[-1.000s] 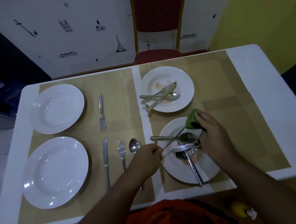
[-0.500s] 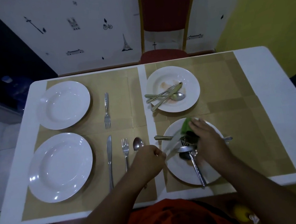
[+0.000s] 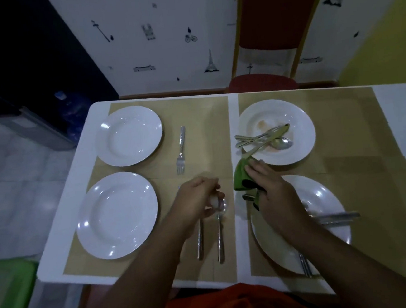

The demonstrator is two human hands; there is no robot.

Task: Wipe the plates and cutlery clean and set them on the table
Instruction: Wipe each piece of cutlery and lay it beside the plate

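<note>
My left hand [image 3: 197,199] hovers over the near left mat with its fingers curled round a pale, blurred cutlery piece [image 3: 214,201]. My right hand [image 3: 271,192] grips a green cloth [image 3: 241,180] just to its right, beside the near right plate [image 3: 325,199], where cutlery [image 3: 337,218] still lies. The far right plate [image 3: 276,114] is stained and carries several pieces of cutlery [image 3: 262,139]. Two clean white plates [image 3: 129,136] [image 3: 117,215] sit on the left mat. A fork [image 3: 180,151] lies by the far one. A second fork [image 3: 200,241] and a spoon [image 3: 220,236] lie under my left hand.
The white table [image 3: 401,110] carries tan mats. A red chair [image 3: 264,83] stands at its far side against the wall. On the floor to the left are a green bin [image 3: 7,296] and a water bottle [image 3: 69,112].
Both hands have moved left, off the near right plate. My left hand now hovers over the laid cutlery, and the cloth is by the plate's left rim.
</note>
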